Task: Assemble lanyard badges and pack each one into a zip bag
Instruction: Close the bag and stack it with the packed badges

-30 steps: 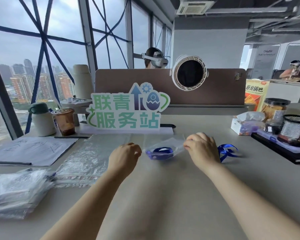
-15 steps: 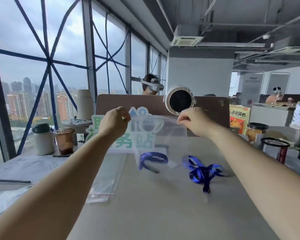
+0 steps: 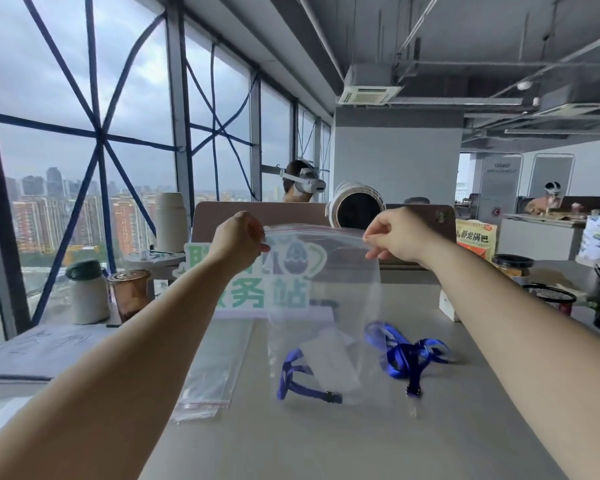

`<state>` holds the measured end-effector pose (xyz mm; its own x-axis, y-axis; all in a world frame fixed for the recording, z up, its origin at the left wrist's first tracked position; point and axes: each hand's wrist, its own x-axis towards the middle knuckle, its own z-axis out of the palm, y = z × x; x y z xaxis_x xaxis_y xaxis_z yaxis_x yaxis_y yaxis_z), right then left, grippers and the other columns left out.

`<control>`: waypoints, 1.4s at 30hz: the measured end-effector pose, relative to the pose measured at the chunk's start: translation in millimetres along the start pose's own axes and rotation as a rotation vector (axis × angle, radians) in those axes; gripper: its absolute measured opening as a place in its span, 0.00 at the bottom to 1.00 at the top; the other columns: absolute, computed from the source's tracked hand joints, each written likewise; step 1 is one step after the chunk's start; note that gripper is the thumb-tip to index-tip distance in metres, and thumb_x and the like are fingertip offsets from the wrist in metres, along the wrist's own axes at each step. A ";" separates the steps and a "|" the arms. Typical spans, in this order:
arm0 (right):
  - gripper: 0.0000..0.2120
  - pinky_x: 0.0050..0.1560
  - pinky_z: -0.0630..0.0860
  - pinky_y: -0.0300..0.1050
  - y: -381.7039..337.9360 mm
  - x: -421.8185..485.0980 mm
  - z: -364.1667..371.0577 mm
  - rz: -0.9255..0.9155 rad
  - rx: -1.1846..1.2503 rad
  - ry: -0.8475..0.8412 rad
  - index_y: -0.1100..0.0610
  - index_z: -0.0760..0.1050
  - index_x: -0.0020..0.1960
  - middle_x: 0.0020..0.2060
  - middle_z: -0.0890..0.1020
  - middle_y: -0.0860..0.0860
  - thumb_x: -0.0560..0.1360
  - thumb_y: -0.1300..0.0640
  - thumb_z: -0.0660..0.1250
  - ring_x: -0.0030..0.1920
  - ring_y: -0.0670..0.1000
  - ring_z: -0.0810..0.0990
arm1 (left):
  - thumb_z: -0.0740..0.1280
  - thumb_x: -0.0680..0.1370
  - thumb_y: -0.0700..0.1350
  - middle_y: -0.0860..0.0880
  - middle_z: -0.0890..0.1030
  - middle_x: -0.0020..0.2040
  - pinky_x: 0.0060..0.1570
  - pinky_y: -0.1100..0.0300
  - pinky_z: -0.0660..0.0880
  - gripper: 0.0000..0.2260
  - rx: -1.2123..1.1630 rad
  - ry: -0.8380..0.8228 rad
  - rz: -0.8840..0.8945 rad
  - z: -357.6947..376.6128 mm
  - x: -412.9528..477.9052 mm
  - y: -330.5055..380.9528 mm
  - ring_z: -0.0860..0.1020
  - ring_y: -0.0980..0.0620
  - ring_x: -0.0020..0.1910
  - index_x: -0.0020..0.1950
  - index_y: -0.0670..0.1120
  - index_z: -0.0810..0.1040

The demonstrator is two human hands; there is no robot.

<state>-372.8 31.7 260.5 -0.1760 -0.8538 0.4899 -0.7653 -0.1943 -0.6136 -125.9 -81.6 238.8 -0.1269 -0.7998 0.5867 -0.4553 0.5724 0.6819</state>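
Left hand (image 3: 238, 239): pinches the top left corner of the zip bag (image 3: 326, 299).
Right hand (image 3: 394, 235): pinches its top right corner, so the bag hangs between the two hands.
Lanyard badge (image 3: 312, 379): inside the zip bag, slumped at its bottom.
Seal: shut or not, I cannot tell (the strip looks straight).
Risk: a half-pressed strip could gape and let the badge slip out if the bag tilts.
Loose lanyard (image 3: 407, 355): just right of the zip bag on the tabletop (image 3: 326, 445); the bag may drag it when lowered.
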 end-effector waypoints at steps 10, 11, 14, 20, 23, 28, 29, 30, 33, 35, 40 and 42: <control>0.05 0.54 0.78 0.51 11.4 4.1 24.9 -0.027 0.195 -0.012 0.56 0.65 0.47 0.50 0.77 0.67 0.81 0.60 0.55 0.52 0.60 0.80 | 0.62 0.78 0.37 0.50 0.79 0.45 0.39 0.63 0.65 0.03 0.040 0.128 0.072 16.1 3.4 -10.3 0.75 0.52 0.44 0.49 0.43 0.74; 0.03 0.58 0.75 0.50 12.1 4.7 26.9 -0.096 0.216 0.031 0.58 0.65 0.48 0.50 0.76 0.65 0.81 0.61 0.56 0.53 0.58 0.79 | 0.62 0.78 0.37 0.50 0.79 0.46 0.41 0.65 0.65 0.03 0.015 0.177 0.125 15.5 1.7 -8.1 0.74 0.54 0.45 0.49 0.43 0.74; 0.04 0.55 0.72 0.36 19.8 -1.6 32.7 -0.224 0.205 0.089 0.57 0.68 0.45 0.51 0.76 0.53 0.79 0.63 0.60 0.53 0.47 0.75 | 0.64 0.78 0.37 0.50 0.80 0.47 0.39 0.68 0.68 0.03 -0.081 0.247 0.221 12.8 -9.4 -13.1 0.78 0.56 0.46 0.50 0.42 0.74; 0.04 0.56 0.74 0.40 102.9 -84.3 84.2 0.021 0.018 -0.041 0.56 0.82 0.44 0.50 0.81 0.43 0.73 0.62 0.69 0.50 0.45 0.81 | 0.70 0.74 0.39 0.54 0.83 0.41 0.43 0.59 0.78 0.07 0.072 -0.128 0.163 35.7 -108.9 -96.9 0.82 0.51 0.42 0.44 0.51 0.78; 0.04 0.53 0.76 0.43 139.3 -141.1 115.3 0.107 -0.139 -0.167 0.51 0.83 0.45 0.46 0.83 0.41 0.72 0.58 0.71 0.48 0.43 0.81 | 0.70 0.73 0.48 0.61 0.82 0.41 0.46 0.55 0.78 0.07 0.130 -0.398 0.078 46.3 -170.5 -134.0 0.82 0.53 0.43 0.44 0.61 0.76; 0.02 0.47 0.76 0.45 143.8 -176.8 123.9 0.115 -0.287 -0.174 0.49 0.80 0.42 0.41 0.83 0.43 0.72 0.55 0.69 0.43 0.47 0.80 | 0.67 0.76 0.51 0.54 0.83 0.49 0.45 0.59 0.72 0.04 0.358 -0.445 0.100 44.0 -205.3 -132.0 0.80 0.50 0.49 0.49 0.55 0.80; 0.02 0.46 0.75 0.45 140.5 -178.5 120.9 0.102 -0.326 -0.182 0.49 0.79 0.42 0.40 0.83 0.44 0.73 0.54 0.68 0.42 0.47 0.79 | 0.66 0.77 0.52 0.53 0.83 0.49 0.44 0.58 0.72 0.05 0.386 -0.435 0.118 42.2 -206.7 -128.5 0.79 0.48 0.49 0.50 0.54 0.78; 0.02 0.46 0.75 0.45 137.3 -179.2 118.1 0.081 -0.358 -0.202 0.49 0.78 0.42 0.39 0.83 0.44 0.73 0.54 0.67 0.41 0.48 0.79 | 0.64 0.77 0.53 0.53 0.83 0.50 0.43 0.57 0.73 0.06 0.414 -0.436 0.137 40.8 -207.0 -126.8 0.79 0.47 0.50 0.51 0.53 0.76; 0.02 0.47 0.75 0.45 131.1 -180.0 110.3 0.017 -0.429 -0.295 0.50 0.75 0.42 0.40 0.82 0.44 0.73 0.55 0.65 0.42 0.48 0.79 | 0.63 0.77 0.54 0.61 0.81 0.54 0.44 0.58 0.73 0.10 0.436 -0.475 0.204 38.6 -209.5 -126.4 0.79 0.51 0.53 0.57 0.55 0.70; 0.01 0.46 0.75 0.45 128.1 -178.4 105.1 -0.005 -0.476 -0.379 0.48 0.72 0.43 0.41 0.82 0.44 0.73 0.53 0.64 0.42 0.49 0.78 | 0.61 0.77 0.59 0.63 0.80 0.55 0.46 0.58 0.73 0.14 0.457 -0.487 0.204 37.5 -208.1 -125.9 0.78 0.54 0.54 0.60 0.58 0.70; 0.14 0.43 0.71 0.45 110.1 -162.3 96.3 0.103 -0.523 -0.287 0.50 0.64 0.41 0.37 0.79 0.44 0.74 0.40 0.60 0.39 0.49 0.77 | 0.48 0.72 0.71 0.57 0.82 0.53 0.53 0.56 0.74 0.30 0.437 -0.500 0.316 46.6 -190.5 -123.7 0.77 0.51 0.56 0.51 0.54 0.82; 0.14 0.44 0.71 0.45 108.5 -147.0 102.4 0.168 -0.510 -0.222 0.49 0.68 0.45 0.41 0.80 0.46 0.77 0.39 0.55 0.43 0.51 0.78 | 0.52 0.75 0.68 0.55 0.78 0.62 0.59 0.57 0.72 0.26 0.413 -0.503 0.259 55.9 -178.4 -114.9 0.75 0.51 0.62 0.58 0.53 0.80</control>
<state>-366.6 86.7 58.5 -0.2287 -0.9444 0.2364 -0.9494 0.1626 -0.2688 -100.2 -14.8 31.4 -0.6235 -0.6905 0.3667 -0.6402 0.7201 0.2675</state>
